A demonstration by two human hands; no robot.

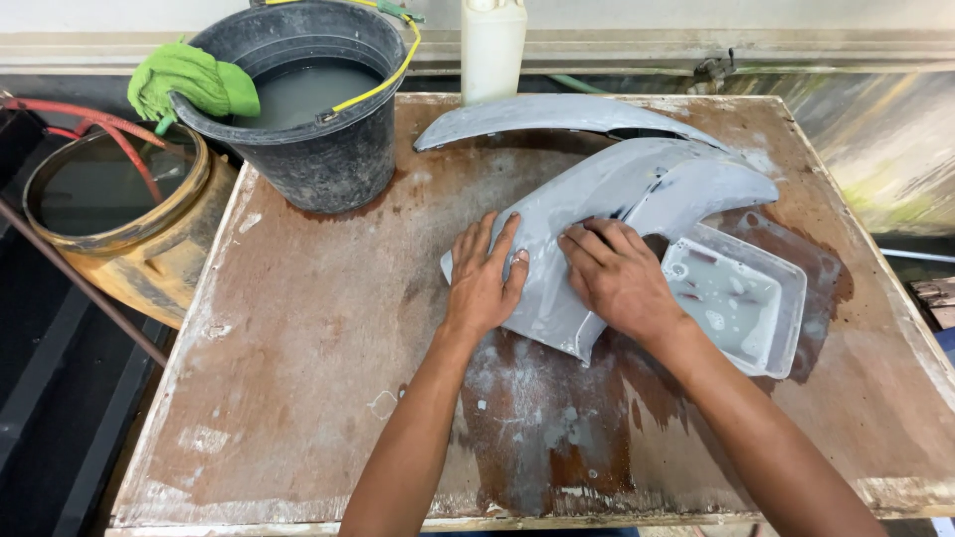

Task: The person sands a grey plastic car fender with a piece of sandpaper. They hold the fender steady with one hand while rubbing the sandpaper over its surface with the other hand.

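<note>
I am looking down at a worn wooden worktop (298, 328), wet and smeared with pale residue, which seems to be serving as a base for wet work. Lying across its middle is a grey primed panel (597, 199), curved side up, so its outer face is sitting open to my hands; a second, slimmer panel (557, 114) is resting behind it. A black bucket (313, 99) of cloudy water is standing at the far left corner within reach, a green cloth (189, 82) draped over its rim. A shallow tray (741, 298) of water is sitting just beside the panel's right edge. My left hand (484, 278) is pressing flat, fingers spread, likely steadying the panel; my right hand (619, 273) is curled with fingertips down on the surface, and I cannot tell whether it is gripping anything beneath.
</note>
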